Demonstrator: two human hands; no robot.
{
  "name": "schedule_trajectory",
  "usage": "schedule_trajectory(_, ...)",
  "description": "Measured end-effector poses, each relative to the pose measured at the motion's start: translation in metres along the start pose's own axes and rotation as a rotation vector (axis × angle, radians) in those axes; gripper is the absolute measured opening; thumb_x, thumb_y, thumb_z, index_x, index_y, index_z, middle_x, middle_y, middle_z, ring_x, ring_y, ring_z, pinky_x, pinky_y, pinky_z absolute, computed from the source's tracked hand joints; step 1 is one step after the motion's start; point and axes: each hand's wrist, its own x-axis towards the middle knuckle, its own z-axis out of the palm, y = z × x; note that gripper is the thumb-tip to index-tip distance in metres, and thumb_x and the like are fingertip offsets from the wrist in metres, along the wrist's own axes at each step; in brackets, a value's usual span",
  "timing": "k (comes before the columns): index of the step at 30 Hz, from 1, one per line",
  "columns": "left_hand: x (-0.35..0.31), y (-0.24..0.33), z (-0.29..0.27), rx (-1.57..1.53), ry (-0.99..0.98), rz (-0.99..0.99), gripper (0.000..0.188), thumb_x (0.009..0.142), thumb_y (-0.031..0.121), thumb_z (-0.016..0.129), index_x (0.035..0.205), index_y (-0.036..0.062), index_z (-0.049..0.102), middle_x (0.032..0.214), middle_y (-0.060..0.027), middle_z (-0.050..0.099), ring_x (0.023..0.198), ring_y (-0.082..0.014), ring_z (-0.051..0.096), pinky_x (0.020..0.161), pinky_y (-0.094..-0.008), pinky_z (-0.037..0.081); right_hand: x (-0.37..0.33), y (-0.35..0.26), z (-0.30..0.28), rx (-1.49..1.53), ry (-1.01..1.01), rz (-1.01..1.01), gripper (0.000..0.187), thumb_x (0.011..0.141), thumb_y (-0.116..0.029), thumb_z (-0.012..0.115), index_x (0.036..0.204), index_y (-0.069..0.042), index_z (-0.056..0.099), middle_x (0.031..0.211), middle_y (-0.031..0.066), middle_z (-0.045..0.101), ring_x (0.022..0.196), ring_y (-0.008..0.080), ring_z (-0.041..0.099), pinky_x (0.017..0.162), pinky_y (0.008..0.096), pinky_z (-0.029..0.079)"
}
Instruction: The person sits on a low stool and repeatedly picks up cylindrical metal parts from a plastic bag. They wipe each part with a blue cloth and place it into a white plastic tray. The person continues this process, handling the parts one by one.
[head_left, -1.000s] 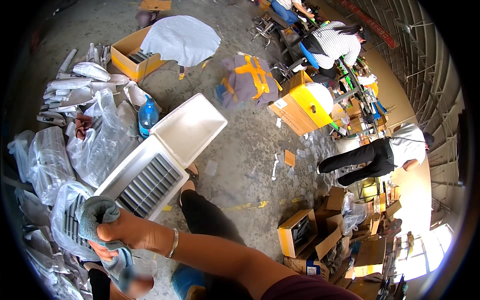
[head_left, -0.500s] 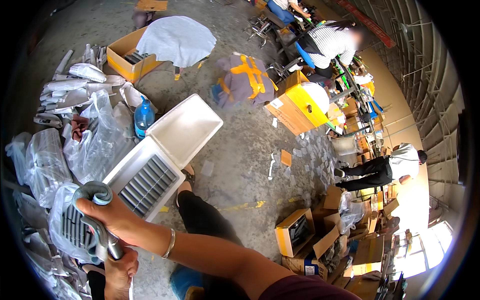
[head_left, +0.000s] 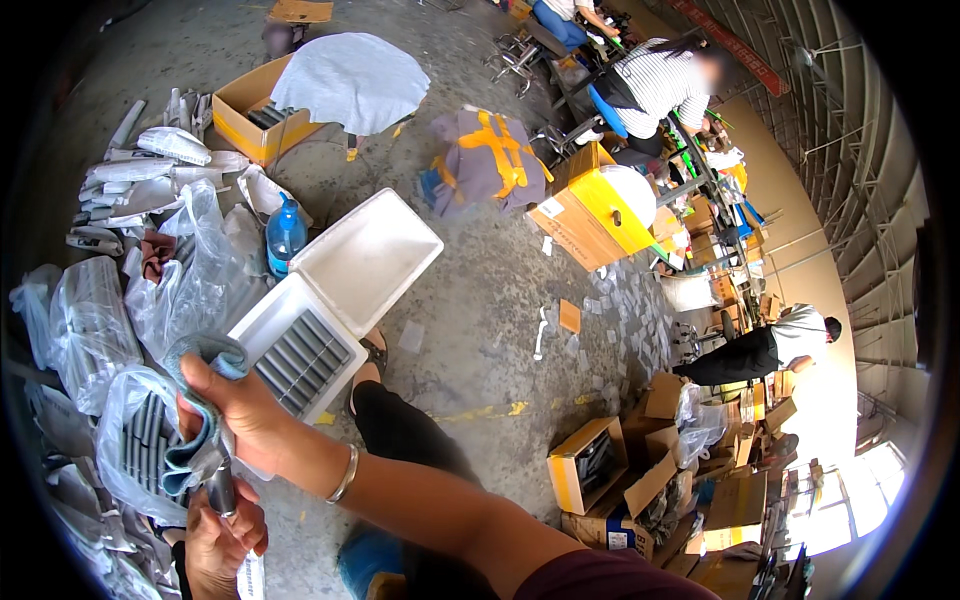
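Observation:
My right hand point(head_left: 245, 412) is closed round a grey-blue cloth point(head_left: 207, 352), which is folded over a shiny metal tube point(head_left: 222, 492). Below it, the fingers of my left hand point(head_left: 222, 550) hold the lower end of that tube. Most of the tube is hidden by the cloth and my hands. Just beyond my right hand, a white foam box point(head_left: 335, 348) holds a row of several grey tubes point(head_left: 303, 362). Its lid point(head_left: 385, 250) lies tilted against the far side. Left of my hands, a clear plastic bag point(head_left: 118, 400) contains several more grey tubes point(head_left: 150, 440).
A blue water bottle point(head_left: 287, 238) stands by the foam box. Wrapped bundles point(head_left: 165, 190) and plastic bags line the left. Behind are a cardboard box point(head_left: 240, 120) and a cloth-covered stool point(head_left: 350, 85). Open cartons point(head_left: 590, 465) sit at right; people point(head_left: 650, 90) work at benches beyond.
My right hand with the cloth has shifted up and right along the tube, showing more of its lower end. My left hand has moved slightly down, its fingers looser. A person at right has moved.

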Motion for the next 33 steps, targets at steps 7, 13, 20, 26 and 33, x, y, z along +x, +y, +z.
schedule_trajectory(7,-0.004,-0.022,-0.015,-0.266,-0.215,-0.114,0.061,0.091,0.061,0.041,0.095,0.0009,0.053,0.052,0.0003,0.032,0.042,-0.014,0.03,0.036,-0.0282,0.027,0.0,0.003,-0.002,0.1,-0.148,0.025,0.031,0.082,-0.035,0.071,0.077,-0.01,0.053,0.059,0.0021,0.054,0.051,0.0129,0.055,0.05,0.0271,0.047)
schedule_trajectory(13,0.0,-0.007,0.002,-0.079,-0.068,-0.061,0.049,0.085,0.047,0.062,0.087,-0.0007,0.052,0.046,0.0046,0.028,0.035,-0.0095,0.031,0.033,-0.0251,0.026,-0.001,-0.001,0.0,0.03,-0.161,0.032,0.036,0.082,-0.039,0.071,0.076,-0.008,0.053,0.06,0.0012,0.051,0.052,0.0114,0.049,0.053,0.0282,0.046)
schedule_trajectory(20,0.014,-0.013,0.003,0.413,0.371,0.09,0.041,0.085,0.038,0.066,0.083,0.0006,0.05,0.048,0.001,0.038,0.037,-0.0086,0.036,0.036,-0.0255,0.031,0.013,0.008,-0.005,-0.188,0.174,-0.104,0.022,0.082,-0.027,0.073,0.09,-0.011,0.059,0.081,-0.0071,0.055,0.074,0.0035,0.049,0.067,0.021,0.041)
schedule_trajectory(26,0.022,-0.011,0.007,1.143,0.624,0.439,0.024,0.087,0.017,0.059,0.088,-0.005,0.049,0.052,-0.009,0.044,0.043,-0.0181,0.037,0.043,-0.0336,0.031,0.008,0.031,-0.01,-0.271,0.256,-0.103,0.021,0.084,-0.025,0.071,0.094,-0.01,0.059,0.084,-0.0051,0.057,0.076,0.005,0.051,0.07,0.0235,0.043)
schedule_trajectory(33,0.016,0.004,-0.004,1.242,0.459,0.388,0.04,0.081,0.019,0.07,0.103,-0.007,0.049,0.062,-0.0102,0.052,0.05,-0.0172,0.042,0.047,-0.0323,0.036,0.009,0.024,-0.009,-0.195,0.223,-0.048,0.022,0.085,-0.029,0.069,0.093,-0.012,0.059,0.081,-0.0053,0.057,0.076,0.0053,0.051,0.071,0.0238,0.042)
